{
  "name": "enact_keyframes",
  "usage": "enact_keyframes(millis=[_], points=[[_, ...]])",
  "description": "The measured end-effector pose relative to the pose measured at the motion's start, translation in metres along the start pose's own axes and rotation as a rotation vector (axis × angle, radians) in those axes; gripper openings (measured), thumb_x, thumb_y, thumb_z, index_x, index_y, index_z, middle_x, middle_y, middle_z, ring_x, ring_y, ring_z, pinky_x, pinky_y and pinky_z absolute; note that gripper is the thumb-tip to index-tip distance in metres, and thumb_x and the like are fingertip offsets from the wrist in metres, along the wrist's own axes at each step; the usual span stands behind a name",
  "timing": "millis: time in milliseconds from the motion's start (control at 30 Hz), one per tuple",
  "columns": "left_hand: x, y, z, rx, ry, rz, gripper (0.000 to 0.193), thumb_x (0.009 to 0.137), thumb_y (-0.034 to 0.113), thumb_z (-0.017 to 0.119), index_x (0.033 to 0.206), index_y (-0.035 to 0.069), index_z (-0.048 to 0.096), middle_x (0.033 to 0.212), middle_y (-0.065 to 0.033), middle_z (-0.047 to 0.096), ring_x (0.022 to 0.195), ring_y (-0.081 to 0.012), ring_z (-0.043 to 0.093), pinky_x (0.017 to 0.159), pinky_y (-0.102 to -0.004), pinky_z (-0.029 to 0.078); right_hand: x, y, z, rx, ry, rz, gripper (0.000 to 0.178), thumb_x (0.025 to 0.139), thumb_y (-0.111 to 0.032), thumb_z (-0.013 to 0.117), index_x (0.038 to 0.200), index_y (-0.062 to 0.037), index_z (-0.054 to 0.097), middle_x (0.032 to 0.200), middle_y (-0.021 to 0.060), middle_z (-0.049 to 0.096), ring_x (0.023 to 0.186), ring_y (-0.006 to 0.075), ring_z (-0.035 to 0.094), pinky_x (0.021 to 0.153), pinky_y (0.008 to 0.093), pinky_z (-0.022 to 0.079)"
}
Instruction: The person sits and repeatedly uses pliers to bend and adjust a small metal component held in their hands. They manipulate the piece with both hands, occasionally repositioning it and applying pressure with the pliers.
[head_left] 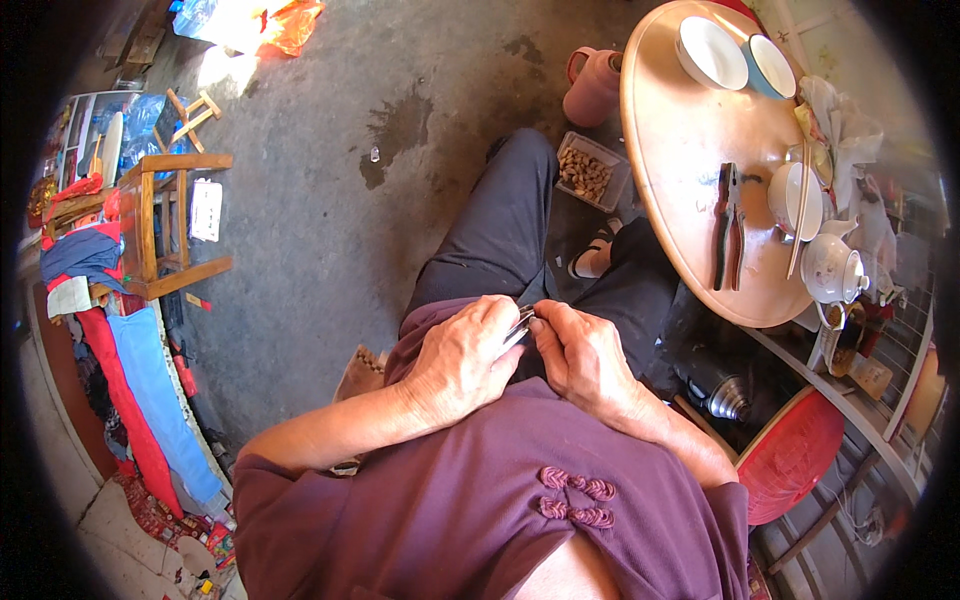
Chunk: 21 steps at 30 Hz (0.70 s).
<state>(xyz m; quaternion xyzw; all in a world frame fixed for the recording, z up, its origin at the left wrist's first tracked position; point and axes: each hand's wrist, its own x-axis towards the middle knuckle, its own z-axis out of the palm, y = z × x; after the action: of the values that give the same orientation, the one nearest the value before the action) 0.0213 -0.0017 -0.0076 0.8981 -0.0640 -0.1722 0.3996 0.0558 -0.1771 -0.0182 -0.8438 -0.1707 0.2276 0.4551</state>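
My left hand [468,350] is closed around a small shiny metal tool [516,330] above my lap. Its narrow end sticks out between thumb and fingers; most of it is hidden, so its exact kind is unclear. Right beside it, my right hand [583,360] is curled with thumb against fingers, close to the tool's tip. Whatever those fingers pinch is hidden. Both hands rest in front of the purple shirt [430,500], over the dark trousers [490,230].
At right, a round table [670,130] bears pliers [722,225], bowls [711,52], chopsticks [798,210] and a teapot [833,268]. Below its edge stand a plastic box [612,193] of what look like peanuts and a pink jug [592,90]. A wooden stool [150,225] is at left.
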Motion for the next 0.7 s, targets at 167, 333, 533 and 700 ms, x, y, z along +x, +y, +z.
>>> enact_keyframes(millis=[167,333,533,700], points=[[0.002,0.001,0.001,-0.006,0.059,0.022,0.022,0.081,0.009,0.065,0.095,0.002,0.05,0.093,-0.0156,0.057,0.087,-0.0355,0.06,0.073,-0.0422,0.049,0.0,-0.001,0.001,0.005,0.009,-0.013,0.015,0.087,-0.011,0.058,0.094,0.0029,0.056,0.076,0.0232,0.062,0.073,0.0413,0.063,0.062,0.046,0.05],[0.003,-0.005,0.002,-0.107,0.041,-0.056,0.014,0.086,0.009,0.06,0.088,0.0,0.049,0.082,-0.0166,0.056,0.078,-0.0367,0.058,0.067,-0.0432,0.046,0.001,-0.001,0.001,-0.002,-0.001,-0.027,0.015,0.086,-0.011,0.059,0.092,0.0027,0.056,0.076,0.0229,0.062,0.072,0.0407,0.063,0.062,0.0456,0.05],[0.005,-0.011,0.003,-0.326,-0.022,-0.131,0.013,0.09,0.011,0.055,0.086,-0.001,0.051,0.073,-0.014,0.056,0.067,-0.0252,0.058,0.062,-0.0364,0.044,0.005,-0.002,-0.002,0.044,-0.014,0.01,0.016,0.087,-0.011,0.059,0.094,0.0028,0.057,0.078,0.0235,0.062,0.073,0.0409,0.063,0.063,0.045,0.05],[0.008,-0.012,-0.004,-0.356,-0.121,-0.225,0.016,0.093,0.014,0.052,0.086,-0.001,0.053,0.073,-0.0093,0.058,0.065,-0.0146,0.056,0.06,-0.0321,0.045,0.006,0.017,-0.021,0.089,0.06,0.08,0.023,0.09,-0.013,0.059,0.105,0.003,0.059,0.083,0.0239,0.063,0.076,0.0357,0.066,0.066,0.0396,0.052]])
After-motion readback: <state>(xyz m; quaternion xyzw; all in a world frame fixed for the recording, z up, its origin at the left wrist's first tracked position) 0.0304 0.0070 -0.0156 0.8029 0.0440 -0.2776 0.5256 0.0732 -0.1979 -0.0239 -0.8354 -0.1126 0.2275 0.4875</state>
